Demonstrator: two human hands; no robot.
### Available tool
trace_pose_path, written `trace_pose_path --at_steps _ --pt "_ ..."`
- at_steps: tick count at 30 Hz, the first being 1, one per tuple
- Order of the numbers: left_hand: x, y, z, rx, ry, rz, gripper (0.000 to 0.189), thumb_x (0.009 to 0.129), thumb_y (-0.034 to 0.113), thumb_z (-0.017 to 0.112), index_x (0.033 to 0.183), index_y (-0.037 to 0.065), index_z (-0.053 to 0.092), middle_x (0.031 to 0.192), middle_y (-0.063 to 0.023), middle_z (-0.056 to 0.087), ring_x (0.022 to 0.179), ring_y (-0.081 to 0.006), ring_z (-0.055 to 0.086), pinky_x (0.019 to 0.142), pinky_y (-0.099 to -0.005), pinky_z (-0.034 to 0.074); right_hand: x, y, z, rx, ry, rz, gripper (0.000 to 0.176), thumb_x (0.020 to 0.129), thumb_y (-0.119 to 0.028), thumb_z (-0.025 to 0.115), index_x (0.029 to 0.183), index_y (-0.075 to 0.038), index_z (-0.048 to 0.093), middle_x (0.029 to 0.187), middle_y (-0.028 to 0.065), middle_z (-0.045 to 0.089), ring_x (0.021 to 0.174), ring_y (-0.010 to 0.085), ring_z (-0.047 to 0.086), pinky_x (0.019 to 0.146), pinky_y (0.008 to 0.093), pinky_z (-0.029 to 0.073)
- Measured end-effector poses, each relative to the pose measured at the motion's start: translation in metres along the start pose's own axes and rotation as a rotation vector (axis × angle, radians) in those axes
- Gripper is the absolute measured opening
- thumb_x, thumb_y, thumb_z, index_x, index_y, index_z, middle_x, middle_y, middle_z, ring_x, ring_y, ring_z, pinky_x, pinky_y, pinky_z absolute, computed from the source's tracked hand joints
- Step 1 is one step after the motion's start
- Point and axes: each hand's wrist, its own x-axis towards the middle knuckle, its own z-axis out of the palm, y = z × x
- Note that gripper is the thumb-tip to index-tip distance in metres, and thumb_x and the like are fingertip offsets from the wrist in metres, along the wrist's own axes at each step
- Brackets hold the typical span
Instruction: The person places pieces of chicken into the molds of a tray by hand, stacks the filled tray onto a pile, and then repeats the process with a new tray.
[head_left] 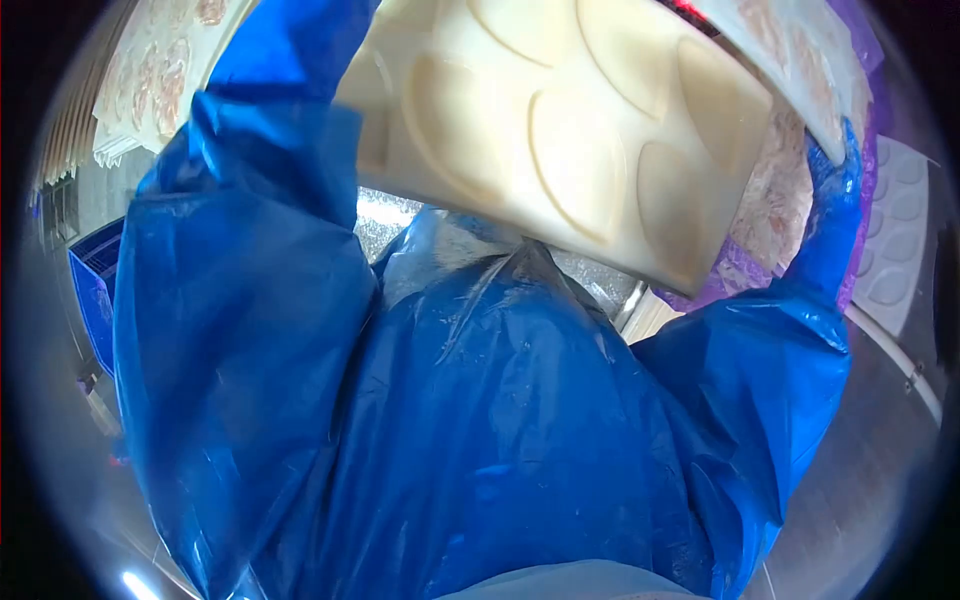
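My right hand [835,165], in a blue glove, is at the upper right. Its fingers are closed at the lower corner of a white sheet [825,100] that carries pale pinkish pieces, like meat. Under that sheet is a layer of similar pinkish pieces [778,195] on purple plastic film [735,272]. My left arm [290,60] reaches up past the top edge, so its hand is out of view. Beside this arm, a thick cream-white mould tray [515,120] with large teardrop-shaped hollows lies tilted in front of my body. What supports the tray cannot be seen.
A stack of white sheets [150,85] with pinkish pieces stands at the upper left. Below it is a blue crate [97,290]. Another white tray with hollows [890,235] is at the far right, near a pale pipe [900,362]. My blue apron [510,430] fills the lower middle.
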Motion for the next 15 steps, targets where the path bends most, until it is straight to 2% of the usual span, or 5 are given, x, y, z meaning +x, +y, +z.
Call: trace_pose_path --at_steps 1,4,9,13,15 --pt "-0.016 -0.003 0.017 0.01 -0.026 0.013 0.049 0.103 0.027 0.044 0.145 0.002 0.04 0.144 -0.0118 0.047 0.13 -0.0239 0.049 0.11 -0.0387 0.038 -0.001 0.004 -0.044 -0.117 -0.071 -0.008 0.067 0.087 -0.031 0.072 0.138 0.005 0.046 0.138 0.0253 0.051 0.125 0.0396 0.052 0.108 0.0498 0.044" --pt "-0.073 0.0 0.012 0.009 -0.081 0.052 0.052 0.105 0.026 0.042 0.149 0.001 0.036 0.151 -0.0123 0.042 0.136 -0.0238 0.045 0.113 -0.038 0.036 -0.055 0.032 -0.101 -0.524 -0.213 -0.19 0.059 0.092 -0.027 0.065 0.138 0.005 0.046 0.138 0.0226 0.052 0.125 0.0346 0.053 0.107 0.0468 0.045" --pt "-0.179 0.007 0.034 0.049 -0.039 -0.201 0.058 0.1 0.028 0.05 0.15 0.002 0.036 0.146 -0.0117 0.047 0.13 -0.0236 0.049 0.107 -0.0403 0.041 -0.16 0.098 -0.181 -1.303 -0.505 -0.403 0.046 0.099 -0.021 0.052 0.138 0.004 0.046 0.138 0.018 0.053 0.125 0.0263 0.054 0.105 0.0419 0.045" --pt "-0.259 -0.008 0.039 0.076 0.334 -0.24 0.059 0.099 0.025 0.051 0.15 0.002 0.035 0.145 -0.0126 0.048 0.129 -0.0247 0.05 0.108 -0.0409 0.04 -0.158 0.075 -0.188 -1.282 -0.357 -0.319 0.033 0.099 -0.023 0.057 0.125 -0.003 0.061 0.107 0.0081 0.068 0.095 0.0174 0.064 0.092 0.0327 0.049" --pt "-0.243 0.016 -0.02 0.091 0.579 -0.3 0.056 0.1 0.023 0.05 0.15 0.003 0.035 0.146 -0.0127 0.047 0.128 -0.0253 0.05 0.108 -0.0406 0.04 -0.132 0.068 -0.167 -0.744 -0.111 -0.169 0.022 0.096 -0.017 0.061 0.114 -0.005 0.065 0.092 0.0037 0.068 0.085 0.016 0.064 0.083 0.0317 0.05"
